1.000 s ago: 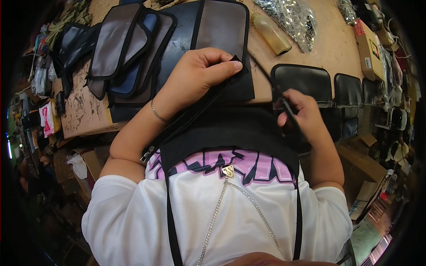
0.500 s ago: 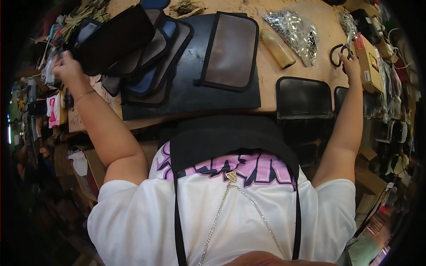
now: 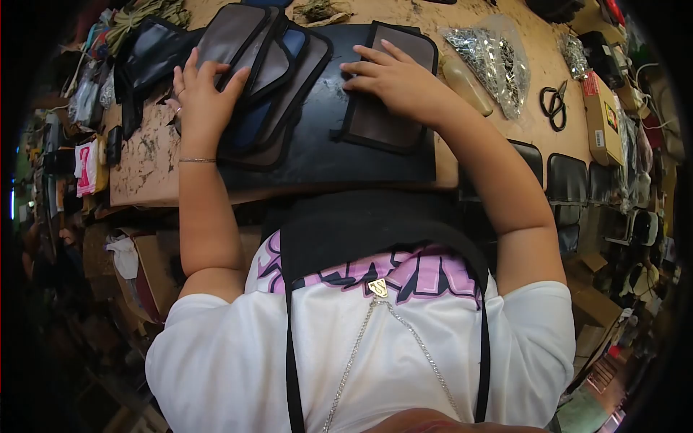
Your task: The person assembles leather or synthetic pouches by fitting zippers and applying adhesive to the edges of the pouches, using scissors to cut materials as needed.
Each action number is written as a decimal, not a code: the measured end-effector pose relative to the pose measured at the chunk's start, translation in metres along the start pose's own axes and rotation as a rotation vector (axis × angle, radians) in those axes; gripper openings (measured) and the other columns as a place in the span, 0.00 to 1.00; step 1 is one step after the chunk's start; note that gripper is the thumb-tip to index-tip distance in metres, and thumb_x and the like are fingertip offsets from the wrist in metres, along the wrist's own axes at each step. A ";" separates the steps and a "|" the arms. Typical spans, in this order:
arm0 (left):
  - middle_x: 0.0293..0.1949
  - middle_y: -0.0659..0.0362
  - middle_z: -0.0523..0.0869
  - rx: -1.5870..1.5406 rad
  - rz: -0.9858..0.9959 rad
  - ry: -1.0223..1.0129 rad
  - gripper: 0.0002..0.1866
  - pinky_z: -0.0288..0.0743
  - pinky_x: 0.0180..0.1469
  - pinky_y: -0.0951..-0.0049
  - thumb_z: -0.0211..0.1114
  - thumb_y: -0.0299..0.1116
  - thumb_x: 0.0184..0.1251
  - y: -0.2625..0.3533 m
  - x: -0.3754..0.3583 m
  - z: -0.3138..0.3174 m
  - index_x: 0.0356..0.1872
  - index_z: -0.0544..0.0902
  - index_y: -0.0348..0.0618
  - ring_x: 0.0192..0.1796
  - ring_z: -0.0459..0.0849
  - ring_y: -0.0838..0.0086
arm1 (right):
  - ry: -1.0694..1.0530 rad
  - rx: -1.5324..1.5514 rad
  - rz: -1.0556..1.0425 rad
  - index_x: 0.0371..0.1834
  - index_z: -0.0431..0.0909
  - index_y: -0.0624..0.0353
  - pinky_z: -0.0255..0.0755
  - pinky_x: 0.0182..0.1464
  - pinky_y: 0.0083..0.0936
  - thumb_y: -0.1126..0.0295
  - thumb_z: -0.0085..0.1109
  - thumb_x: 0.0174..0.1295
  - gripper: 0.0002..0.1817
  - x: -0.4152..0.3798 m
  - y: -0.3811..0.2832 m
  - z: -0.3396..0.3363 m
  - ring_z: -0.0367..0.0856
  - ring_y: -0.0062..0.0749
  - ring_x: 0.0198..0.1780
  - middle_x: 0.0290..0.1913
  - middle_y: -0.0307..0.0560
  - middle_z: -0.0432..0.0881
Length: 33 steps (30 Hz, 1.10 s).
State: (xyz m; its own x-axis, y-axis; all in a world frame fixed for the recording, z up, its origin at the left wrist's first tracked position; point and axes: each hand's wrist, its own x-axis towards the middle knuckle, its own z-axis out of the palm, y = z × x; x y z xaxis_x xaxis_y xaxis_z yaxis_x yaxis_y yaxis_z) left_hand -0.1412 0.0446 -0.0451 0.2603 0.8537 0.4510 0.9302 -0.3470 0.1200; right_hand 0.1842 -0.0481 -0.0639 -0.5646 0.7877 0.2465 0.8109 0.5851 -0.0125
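My left hand (image 3: pixel 206 101) is open, its fingers spread at the left edge of a pile of flat brown and blue pouches (image 3: pixel 232 35) with black binding. Some of its fingertips seem to touch the pile; whether it grips one I cannot see. Over a single brown pouch (image 3: pixel 386 119) with black edges, my right hand (image 3: pixel 393 79) is also open, fingers stretched to the left. That pouch lies on a black sheet (image 3: pixel 317 137). To the right, black-handled scissors (image 3: pixel 554 107) rest on the table.
A glossy black pouch (image 3: pixel 153 54) lies at the far left of the table (image 3: pixel 144 169). Behind my right arm are a yellowish bottle (image 3: pixel 465 83) and a plastic bag of metal parts (image 3: pixel 498 58). A cardboard box (image 3: pixel 600 119) stands at the right edge.
My right hand has let go of the scissors and moved left over the single pouch. My left hand has come right to the pile, and the dark piece beside it is now off the pile.
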 end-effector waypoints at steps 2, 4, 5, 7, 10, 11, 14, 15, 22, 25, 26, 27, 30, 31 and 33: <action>0.69 0.50 0.73 0.026 0.058 0.065 0.22 0.56 0.73 0.53 0.70 0.54 0.63 0.027 -0.003 -0.014 0.50 0.85 0.49 0.74 0.64 0.48 | 0.010 -0.124 -0.027 0.53 0.78 0.45 0.52 0.79 0.43 0.73 0.49 0.65 0.16 0.008 0.005 -0.001 0.69 0.34 0.71 0.58 0.37 0.79; 0.68 0.52 0.75 -0.274 0.209 0.073 0.19 0.61 0.70 0.57 0.69 0.49 0.65 0.045 -0.006 -0.019 0.50 0.85 0.49 0.70 0.68 0.52 | -0.003 -0.212 -0.014 0.49 0.78 0.46 0.57 0.76 0.42 0.72 0.50 0.65 0.13 0.014 0.011 -0.025 0.75 0.36 0.64 0.50 0.39 0.80; 0.67 0.53 0.75 -0.425 0.285 0.080 0.18 0.63 0.68 0.59 0.69 0.47 0.67 0.055 -0.006 -0.021 0.50 0.85 0.49 0.69 0.71 0.54 | 0.028 -0.189 0.017 0.48 0.77 0.46 0.60 0.73 0.42 0.72 0.51 0.64 0.12 0.014 0.009 -0.039 0.77 0.37 0.61 0.47 0.39 0.80; 0.64 0.55 0.78 -0.687 0.285 -0.137 0.15 0.67 0.62 0.67 0.67 0.42 0.70 0.081 -0.006 -0.029 0.52 0.85 0.48 0.63 0.75 0.64 | 0.092 -0.144 0.071 0.45 0.76 0.47 0.66 0.67 0.41 0.72 0.52 0.62 0.10 0.007 -0.006 -0.073 0.80 0.37 0.53 0.41 0.39 0.78; 0.55 0.58 0.81 -1.052 0.264 -0.138 0.17 0.72 0.52 0.74 0.70 0.41 0.67 0.120 -0.004 -0.024 0.51 0.83 0.42 0.53 0.77 0.71 | 0.146 -0.077 0.164 0.41 0.73 0.49 0.75 0.45 0.40 0.74 0.57 0.59 0.09 -0.002 -0.039 -0.103 0.82 0.42 0.43 0.39 0.43 0.77; 0.54 0.59 0.81 -1.080 0.277 -0.106 0.16 0.69 0.56 0.77 0.69 0.37 0.69 0.129 -0.001 -0.023 0.53 0.82 0.40 0.53 0.75 0.76 | 0.133 -0.031 0.228 0.40 0.72 0.50 0.76 0.41 0.41 0.74 0.58 0.58 0.09 -0.007 -0.051 -0.107 0.82 0.43 0.40 0.39 0.44 0.76; 0.48 0.61 0.81 -1.208 0.104 0.081 0.17 0.70 0.54 0.78 0.71 0.35 0.67 0.159 0.003 -0.010 0.52 0.81 0.39 0.50 0.76 0.77 | 0.245 0.212 0.331 0.39 0.71 0.54 0.74 0.36 0.43 0.76 0.58 0.56 0.10 -0.023 -0.073 -0.101 0.79 0.50 0.37 0.37 0.49 0.74; 0.47 0.61 0.80 -1.185 0.096 0.019 0.17 0.71 0.53 0.79 0.72 0.35 0.67 0.162 0.003 -0.008 0.52 0.81 0.39 0.48 0.76 0.78 | 0.258 0.262 0.373 0.39 0.70 0.55 0.74 0.36 0.44 0.76 0.58 0.56 0.10 -0.027 -0.078 -0.100 0.79 0.51 0.37 0.36 0.50 0.74; 0.39 0.63 0.85 -1.454 -0.025 -0.077 0.12 0.74 0.45 0.82 0.72 0.31 0.67 0.177 -0.003 0.017 0.47 0.82 0.40 0.41 0.81 0.83 | 0.463 0.619 0.568 0.34 0.71 0.60 0.72 0.35 0.37 0.77 0.58 0.54 0.06 -0.036 -0.078 -0.083 0.77 0.48 0.33 0.31 0.53 0.76; 0.38 0.63 0.86 -1.542 -0.009 -0.145 0.10 0.75 0.46 0.83 0.72 0.29 0.66 0.180 -0.001 0.013 0.44 0.84 0.39 0.41 0.82 0.84 | 0.388 0.819 0.638 0.33 0.72 0.61 0.72 0.35 0.31 0.74 0.60 0.57 0.06 -0.038 -0.077 -0.080 0.78 0.38 0.32 0.29 0.49 0.76; 0.38 0.63 0.87 -1.518 0.012 -0.149 0.09 0.75 0.46 0.83 0.72 0.30 0.66 0.179 0.002 0.010 0.44 0.85 0.38 0.42 0.82 0.84 | 0.345 0.917 0.656 0.35 0.73 0.61 0.72 0.35 0.29 0.73 0.61 0.57 0.07 -0.037 -0.076 -0.082 0.78 0.34 0.32 0.30 0.47 0.76; 0.38 0.63 0.87 -1.494 0.031 -0.156 0.09 0.75 0.46 0.83 0.71 0.30 0.67 0.179 0.004 0.006 0.44 0.85 0.37 0.42 0.82 0.84 | 0.300 1.016 0.674 0.36 0.74 0.61 0.73 0.36 0.28 0.72 0.62 0.58 0.08 -0.035 -0.075 -0.088 0.77 0.31 0.32 0.32 0.45 0.76; 0.39 0.62 0.89 -1.449 0.071 -0.232 0.09 0.75 0.47 0.83 0.70 0.30 0.68 0.179 0.014 0.000 0.44 0.87 0.36 0.42 0.83 0.84 | 0.396 0.957 0.657 0.44 0.76 0.60 0.73 0.37 0.20 0.68 0.67 0.61 0.13 -0.027 -0.054 -0.085 0.77 0.20 0.37 0.37 0.38 0.78; 0.40 0.62 0.89 -1.441 0.084 -0.266 0.10 0.75 0.47 0.82 0.69 0.31 0.69 0.180 0.017 -0.002 0.44 0.87 0.35 0.43 0.83 0.84 | 0.466 0.874 0.639 0.47 0.76 0.60 0.73 0.38 0.17 0.67 0.69 0.63 0.15 -0.023 -0.041 -0.082 0.77 0.17 0.39 0.39 0.35 0.79; 0.40 0.60 0.90 -1.373 0.153 -0.262 0.10 0.77 0.47 0.81 0.67 0.31 0.70 0.183 0.023 -0.003 0.46 0.87 0.35 0.42 0.84 0.82 | 0.456 0.897 0.634 0.54 0.77 0.60 0.75 0.45 0.21 0.70 0.67 0.62 0.18 -0.015 -0.027 -0.090 0.79 0.21 0.44 0.43 0.38 0.82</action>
State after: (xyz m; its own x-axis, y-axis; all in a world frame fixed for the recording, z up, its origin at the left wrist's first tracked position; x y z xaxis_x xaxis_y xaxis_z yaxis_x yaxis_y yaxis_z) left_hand 0.0344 -0.0007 -0.0103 0.5163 0.7671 0.3807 -0.0627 -0.4095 0.9101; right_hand 0.1848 -0.0930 0.0204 0.1526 0.9502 0.2716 0.4262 0.1847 -0.8856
